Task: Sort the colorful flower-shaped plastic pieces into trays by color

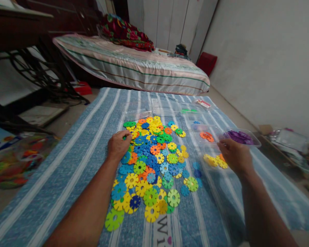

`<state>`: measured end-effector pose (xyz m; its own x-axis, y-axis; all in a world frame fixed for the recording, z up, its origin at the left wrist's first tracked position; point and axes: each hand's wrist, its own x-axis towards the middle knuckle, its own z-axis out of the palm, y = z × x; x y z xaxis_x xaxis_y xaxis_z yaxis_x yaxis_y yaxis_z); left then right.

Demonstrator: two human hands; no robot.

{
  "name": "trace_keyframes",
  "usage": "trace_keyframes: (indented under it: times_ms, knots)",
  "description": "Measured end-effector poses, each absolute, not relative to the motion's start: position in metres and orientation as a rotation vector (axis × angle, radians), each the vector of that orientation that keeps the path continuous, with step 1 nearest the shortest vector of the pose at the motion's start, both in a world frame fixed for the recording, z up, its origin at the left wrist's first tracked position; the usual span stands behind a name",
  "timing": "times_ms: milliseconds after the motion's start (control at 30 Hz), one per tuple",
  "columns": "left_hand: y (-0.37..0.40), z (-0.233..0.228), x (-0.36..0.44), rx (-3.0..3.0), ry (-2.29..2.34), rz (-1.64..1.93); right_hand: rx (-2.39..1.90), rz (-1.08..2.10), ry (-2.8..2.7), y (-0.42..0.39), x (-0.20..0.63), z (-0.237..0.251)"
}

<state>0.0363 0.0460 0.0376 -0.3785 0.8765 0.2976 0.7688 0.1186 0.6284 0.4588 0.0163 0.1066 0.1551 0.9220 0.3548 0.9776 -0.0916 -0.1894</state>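
Note:
A pile of notched plastic flower discs (150, 160) in yellow, blue, green and orange covers the middle of the striped cloth. At its left edge, my left hand (119, 145) is closed, with a bit of a green flower disc (124, 138) showing between thumb and fingers. My right hand (235, 156) hovers over the clear plastic boxes on the right, fingertips pinched together; what they hold, if anything, is hidden. Near it lie orange discs (206, 137) in one compartment and yellow discs (215, 160) in another. A clear tub of purple discs (240, 136) stands just beyond that hand.
Blue striped cloth (74, 164) covers the table. Green pieces (189, 111) and a red-and-white card (203, 103) lie towards the far edge. A bed (134, 68) stands behind, a sewing machine stand (38, 75) at left. Boxes of clutter (289, 147) sit on the floor at right.

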Motion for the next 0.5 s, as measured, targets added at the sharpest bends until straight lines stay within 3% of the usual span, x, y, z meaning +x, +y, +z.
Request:
trace_keyframes:
  times_ms: [167,500]
  knots:
    - [0.047,0.036,0.035,1.675,2.216,1.129,-2.459,-0.019,-2.179,0.017,0.488,0.102]
    - [0.048,0.035,0.033,1.667,2.208,1.144,-2.554,0.169,-2.5,0.033,0.486,0.098]
